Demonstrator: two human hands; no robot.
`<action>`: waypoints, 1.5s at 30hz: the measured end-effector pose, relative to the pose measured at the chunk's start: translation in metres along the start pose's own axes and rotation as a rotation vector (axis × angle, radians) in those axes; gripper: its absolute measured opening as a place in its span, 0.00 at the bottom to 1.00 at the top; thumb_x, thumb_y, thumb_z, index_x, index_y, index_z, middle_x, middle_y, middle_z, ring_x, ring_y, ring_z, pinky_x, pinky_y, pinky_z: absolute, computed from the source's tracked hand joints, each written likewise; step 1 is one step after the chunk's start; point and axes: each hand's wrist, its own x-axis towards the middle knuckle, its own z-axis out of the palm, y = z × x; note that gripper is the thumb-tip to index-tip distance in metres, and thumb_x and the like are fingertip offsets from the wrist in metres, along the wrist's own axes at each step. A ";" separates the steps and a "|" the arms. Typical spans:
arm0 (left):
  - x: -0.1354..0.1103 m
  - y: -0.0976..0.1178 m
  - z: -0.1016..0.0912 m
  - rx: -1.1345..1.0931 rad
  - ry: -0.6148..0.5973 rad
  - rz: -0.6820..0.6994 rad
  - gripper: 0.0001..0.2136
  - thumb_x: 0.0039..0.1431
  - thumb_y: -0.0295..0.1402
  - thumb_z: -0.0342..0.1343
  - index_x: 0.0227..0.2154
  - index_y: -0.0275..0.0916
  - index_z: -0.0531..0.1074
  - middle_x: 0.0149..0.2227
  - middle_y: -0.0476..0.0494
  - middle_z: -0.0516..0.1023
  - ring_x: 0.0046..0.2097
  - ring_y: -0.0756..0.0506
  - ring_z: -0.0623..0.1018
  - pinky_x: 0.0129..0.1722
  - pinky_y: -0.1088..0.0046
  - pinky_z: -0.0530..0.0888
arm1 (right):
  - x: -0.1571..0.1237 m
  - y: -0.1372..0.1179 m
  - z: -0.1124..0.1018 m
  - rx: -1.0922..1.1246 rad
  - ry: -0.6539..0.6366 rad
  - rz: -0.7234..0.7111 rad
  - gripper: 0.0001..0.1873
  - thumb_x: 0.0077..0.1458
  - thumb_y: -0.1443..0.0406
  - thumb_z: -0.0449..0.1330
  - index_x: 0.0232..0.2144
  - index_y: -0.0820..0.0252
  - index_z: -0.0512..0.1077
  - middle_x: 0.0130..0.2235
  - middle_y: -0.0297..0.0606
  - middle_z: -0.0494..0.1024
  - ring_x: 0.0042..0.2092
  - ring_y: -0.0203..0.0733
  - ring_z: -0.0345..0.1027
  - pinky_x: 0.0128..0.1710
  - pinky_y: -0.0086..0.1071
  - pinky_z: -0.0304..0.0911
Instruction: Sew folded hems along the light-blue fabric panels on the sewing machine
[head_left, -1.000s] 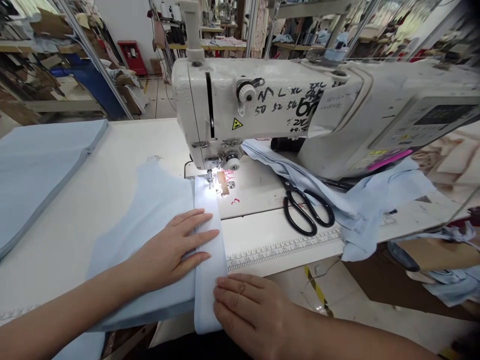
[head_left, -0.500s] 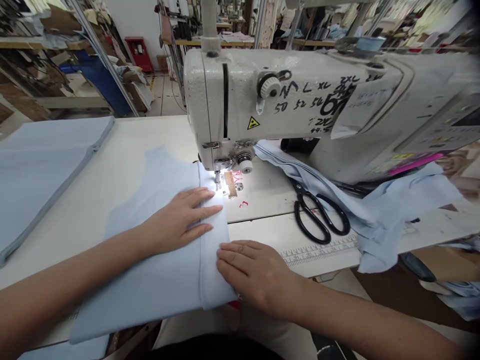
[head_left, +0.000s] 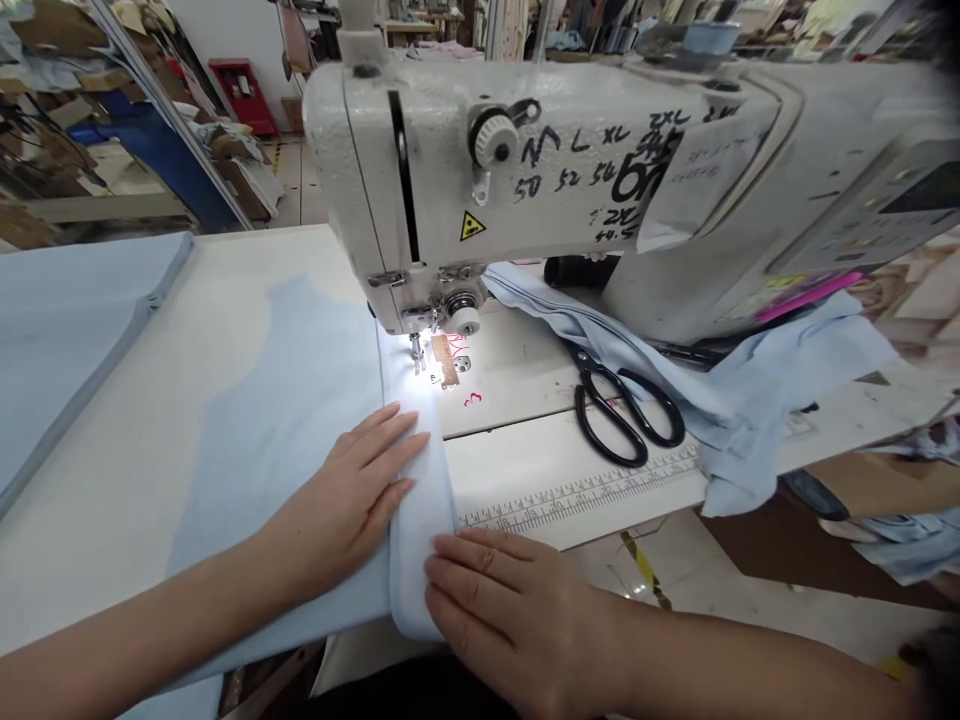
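A white industrial sewing machine head (head_left: pixel 465 170) fills the top of the view, and its presser foot and needle (head_left: pixel 416 345) sit under a bright light. A pale blue fabric panel (head_left: pixel 285 430) lies on the white table, with a folded band along its edge (head_left: pixel 416 510) running from the needle toward me. My left hand (head_left: pixel 352 490) lies flat on the panel, its fingertips at the band. My right hand (head_left: pixel 510 610) presses its fingers on the near end of the band. Neither hand closes around the fabric.
Black-handled scissors (head_left: pixel 622 410) lie to the right of the needle, beside bunched pale blue fabric (head_left: pixel 772 400). A ruler strip (head_left: pixel 577 500) runs along the table's front edge. A folded blue stack (head_left: pixel 67 340) lies at left. Shelves stand behind.
The band's edge, lying flatter half a second ago, is folded up narrow again. My right hand has moved back toward me to the band's near end. The view has shifted slightly.
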 end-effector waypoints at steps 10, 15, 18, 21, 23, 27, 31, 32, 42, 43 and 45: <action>0.003 -0.004 -0.001 0.012 0.018 0.070 0.16 0.66 0.30 0.43 0.54 0.38 0.66 0.60 0.38 0.63 0.64 0.38 0.56 0.58 0.52 0.65 | -0.004 0.002 -0.001 -0.010 0.042 0.010 0.17 0.57 0.74 0.47 0.35 0.72 0.76 0.38 0.47 0.81 0.43 0.46 0.75 0.47 0.37 0.72; -0.004 -0.001 0.001 -0.005 0.004 0.098 0.15 0.65 0.31 0.45 0.53 0.43 0.68 0.61 0.40 0.62 0.64 0.37 0.57 0.57 0.51 0.66 | -0.008 -0.001 0.001 -0.017 0.033 0.008 0.16 0.57 0.74 0.48 0.35 0.72 0.76 0.38 0.48 0.81 0.42 0.47 0.75 0.46 0.37 0.72; -0.011 0.005 0.001 0.021 -0.037 0.085 0.17 0.65 0.33 0.47 0.57 0.47 0.64 0.63 0.41 0.58 0.64 0.36 0.57 0.55 0.49 0.66 | -0.011 -0.005 0.002 -0.035 0.045 -0.004 0.15 0.57 0.74 0.49 0.34 0.72 0.76 0.38 0.47 0.81 0.42 0.48 0.75 0.46 0.38 0.72; -0.014 0.007 0.000 0.039 -0.075 0.058 0.19 0.65 0.35 0.47 0.58 0.49 0.62 0.64 0.41 0.57 0.64 0.35 0.56 0.55 0.47 0.66 | -0.012 -0.006 0.001 -0.037 0.039 -0.005 0.15 0.57 0.74 0.49 0.35 0.71 0.76 0.39 0.47 0.81 0.43 0.47 0.75 0.47 0.37 0.72; -0.012 0.003 -0.001 0.047 -0.096 0.054 0.19 0.66 0.36 0.47 0.58 0.48 0.62 0.64 0.40 0.57 0.64 0.35 0.56 0.55 0.46 0.65 | -0.009 -0.003 0.000 -0.023 0.004 0.000 0.17 0.58 0.74 0.47 0.36 0.72 0.76 0.40 0.47 0.81 0.44 0.47 0.75 0.47 0.38 0.71; -0.001 -0.015 -0.004 0.077 -0.103 0.090 0.19 0.65 0.38 0.48 0.58 0.48 0.62 0.63 0.39 0.58 0.64 0.34 0.56 0.56 0.46 0.63 | 0.000 0.011 0.001 -0.027 -0.026 0.005 0.15 0.58 0.73 0.49 0.37 0.71 0.76 0.40 0.47 0.81 0.44 0.47 0.74 0.47 0.38 0.71; 0.013 -0.033 -0.007 0.089 -0.073 0.103 0.18 0.65 0.40 0.47 0.57 0.46 0.64 0.62 0.39 0.59 0.64 0.34 0.55 0.59 0.47 0.59 | 0.011 0.027 0.009 -0.081 -0.022 -0.012 0.16 0.59 0.74 0.48 0.34 0.70 0.76 0.39 0.47 0.81 0.43 0.46 0.75 0.45 0.37 0.71; 0.018 -0.037 -0.008 0.093 -0.068 0.107 0.18 0.65 0.40 0.47 0.56 0.45 0.65 0.61 0.38 0.59 0.64 0.34 0.54 0.59 0.47 0.59 | 0.014 0.032 0.011 -0.100 -0.032 -0.013 0.17 0.59 0.74 0.47 0.34 0.70 0.76 0.39 0.47 0.81 0.43 0.46 0.75 0.45 0.37 0.71; 0.029 -0.046 -0.016 0.110 -0.011 0.167 0.19 0.65 0.42 0.45 0.54 0.39 0.67 0.58 0.34 0.61 0.62 0.34 0.57 0.58 0.50 0.61 | 0.010 0.024 0.000 -0.040 -0.022 0.182 0.15 0.57 0.75 0.50 0.44 0.73 0.71 0.45 0.50 0.78 0.45 0.49 0.71 0.44 0.41 0.70; 0.017 -0.033 -0.016 0.103 -0.010 0.170 0.21 0.64 0.44 0.46 0.55 0.38 0.66 0.59 0.34 0.61 0.62 0.34 0.57 0.58 0.51 0.61 | -0.001 0.013 -0.003 0.024 0.027 0.224 0.15 0.56 0.75 0.52 0.45 0.72 0.71 0.43 0.50 0.78 0.42 0.47 0.72 0.41 0.39 0.71; -0.013 -0.002 -0.012 0.071 -0.062 0.224 0.29 0.60 0.50 0.50 0.59 0.38 0.61 0.60 0.34 0.61 0.61 0.35 0.60 0.57 0.55 0.61 | -0.025 -0.009 -0.004 0.165 0.127 0.367 0.13 0.55 0.75 0.54 0.43 0.68 0.71 0.36 0.45 0.79 0.35 0.42 0.72 0.33 0.33 0.70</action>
